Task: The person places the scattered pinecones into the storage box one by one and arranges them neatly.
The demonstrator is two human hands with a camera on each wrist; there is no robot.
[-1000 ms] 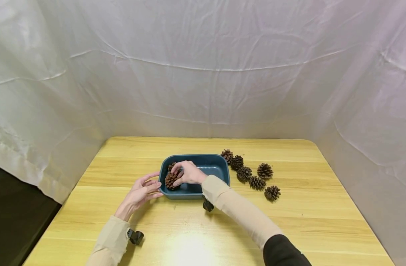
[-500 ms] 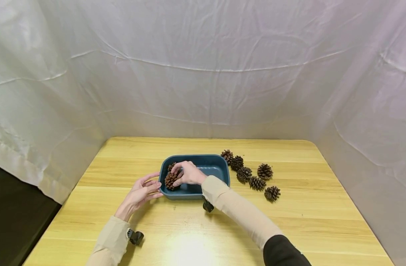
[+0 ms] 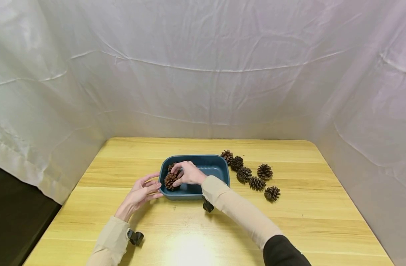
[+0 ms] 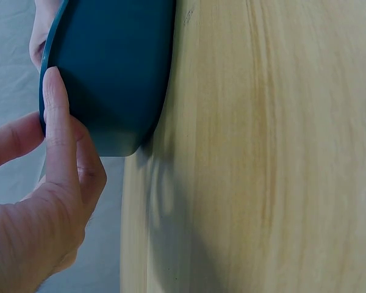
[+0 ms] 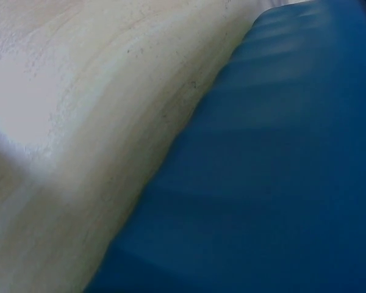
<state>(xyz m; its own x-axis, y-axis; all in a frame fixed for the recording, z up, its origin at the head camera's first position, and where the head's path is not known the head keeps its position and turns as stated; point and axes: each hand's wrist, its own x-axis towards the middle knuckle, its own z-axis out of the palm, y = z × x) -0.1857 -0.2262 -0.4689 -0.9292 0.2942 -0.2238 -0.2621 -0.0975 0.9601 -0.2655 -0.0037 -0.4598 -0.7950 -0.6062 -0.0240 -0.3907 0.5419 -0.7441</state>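
A dark blue rectangular container (image 3: 212, 159) stands on the wooden table. Inside its left end, my right hand (image 3: 190, 173) reaches down and pinches a brown pine cone (image 3: 170, 181) between thumb and fingers. Another pine cone (image 3: 171, 167) lies just behind it, partly covered by the hand. My left hand (image 3: 141, 192) touches the container's left end, fingers spread and fairly straight. In the left wrist view, the left hand (image 4: 46, 201) has fingertips against the container's wall (image 4: 116, 73) near the rim. The right wrist view shows only the container's outer side (image 5: 262, 152) and the table.
Several loose pine cones lie on the table to the container's right, some in a slanting row, among them a farther-right pine cone (image 3: 265, 171) and a nearer pine cone (image 3: 272, 193). A pale curtain (image 3: 209, 92) hangs around the table (image 3: 309, 221).
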